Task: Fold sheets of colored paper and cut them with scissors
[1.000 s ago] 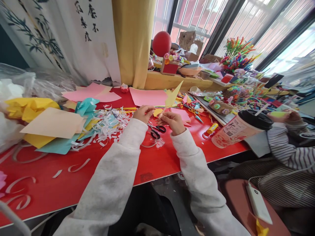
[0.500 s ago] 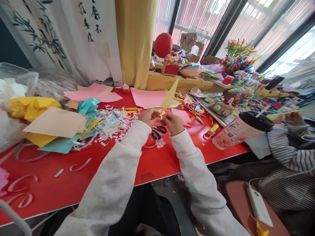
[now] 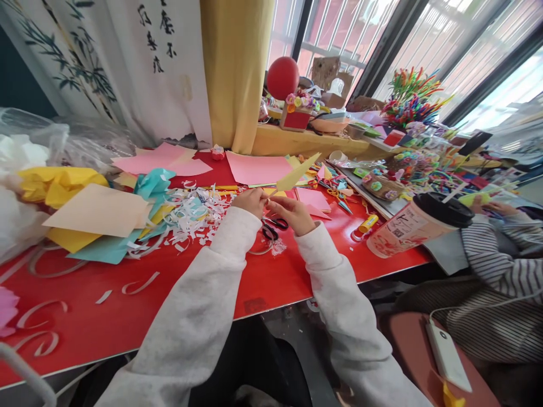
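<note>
A pale yellow paper leaf, long and pointed, tilts up to the right on a thin stem above the red table. My left hand is closed on the stem's lower part. From the other side, my right hand brings its fingertips together at the stem's base, where the fingers hide the exact contact. Black-handled scissors lie on the table just below my hands. Near them is a small pile of pale scraps. Pink paper lies just beyond my right hand.
White paper shreds and stacked coloured sheets lie to the left. A lidded drink cup and a yellow glue stick stand or lie to the right. Beyond the cup, a co-worker's striped sleeve shows.
The yellow leaf has tipped from nearly upright to slanting right. My left hand has shifted slightly left, and my right hand's fingers have loosened and opened out a little.
</note>
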